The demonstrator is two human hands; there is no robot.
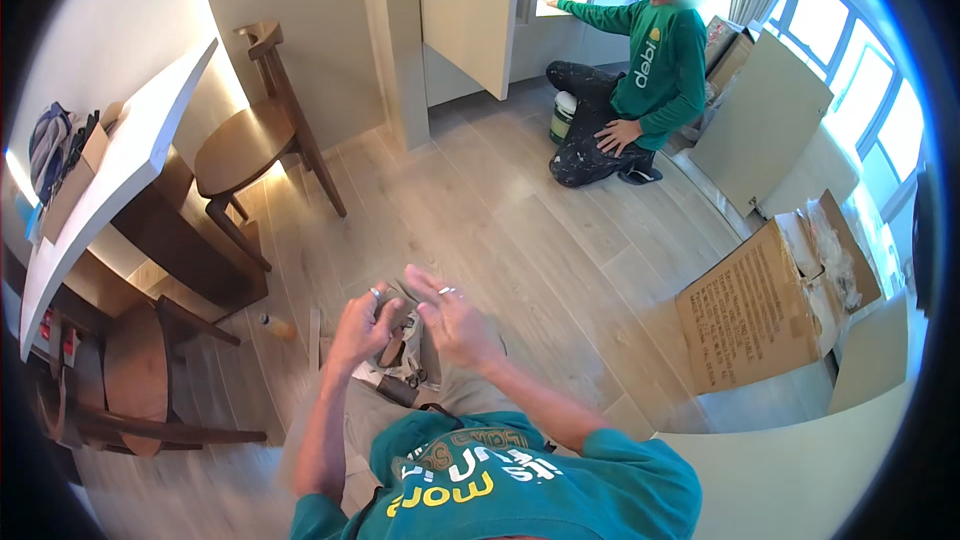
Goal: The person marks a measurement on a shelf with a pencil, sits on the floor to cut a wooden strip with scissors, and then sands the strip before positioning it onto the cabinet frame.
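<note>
My left hand (368, 328) and my right hand (452, 330) are raised close together over my lap. The left one has its fingers bent and closed on something I cannot make out. The right one's fingers point upward and are blurred, so their grip is unclear. Below and between them, a jumble of dark, brown and pale small items (405, 360) lies near my grey-trousered legs, partly hidden by my hands. A small bottle with amber contents (280, 328) stands on the floor to the left of my left hand.
Wooden chairs (240, 140) flank a pale-topped table (170, 110) on the left. A co-worker (660, 70) kneels by a cabinet (465, 10), beside a bucket (563, 118). A large cardboard box (740, 310) and loose panels (760, 120) stand on the right.
</note>
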